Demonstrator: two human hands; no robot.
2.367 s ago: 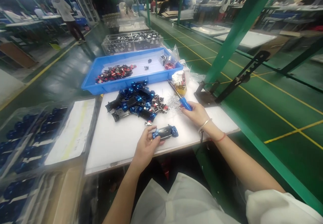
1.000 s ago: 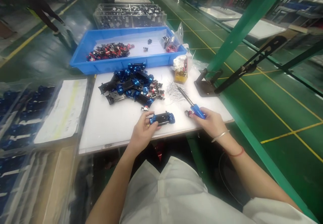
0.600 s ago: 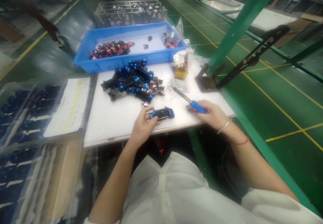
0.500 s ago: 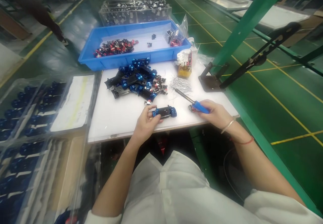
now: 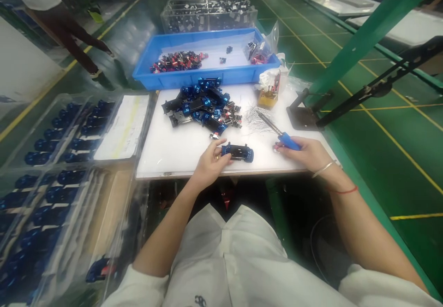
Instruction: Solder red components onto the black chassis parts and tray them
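My left hand [image 5: 212, 164] pinches one end of a blue-and-black toy car [image 5: 238, 152] near the table's front edge. The car's black underside seems to face up. My right hand [image 5: 304, 154] is closed around a blue-handled tool with a long metal shaft [image 5: 289, 141], whose dark tip points away to the left over thin metal pins [image 5: 254, 119]. At my right fingertips is a small silver-and-red part [image 5: 276, 147]; whether they hold it I cannot tell. Beyond my left hand lies a pile of similar blue-and-black cars [image 5: 195, 106], with small red-and-silver parts [image 5: 233, 115] beside it.
Behind the pile stands a blue bin [image 5: 207, 74] with red-and-black parts. A yellow box [image 5: 267, 98] and a black metal stand [image 5: 304, 117] are at the right. Clear trays of blue cars [image 5: 51, 143] flank the table's left side. A person [image 5: 65, 35] is on the walkway.
The whole view has shifted, so table and hands appear further right. The toy car and the tool stay in my hands. The person at the left shows more fully.
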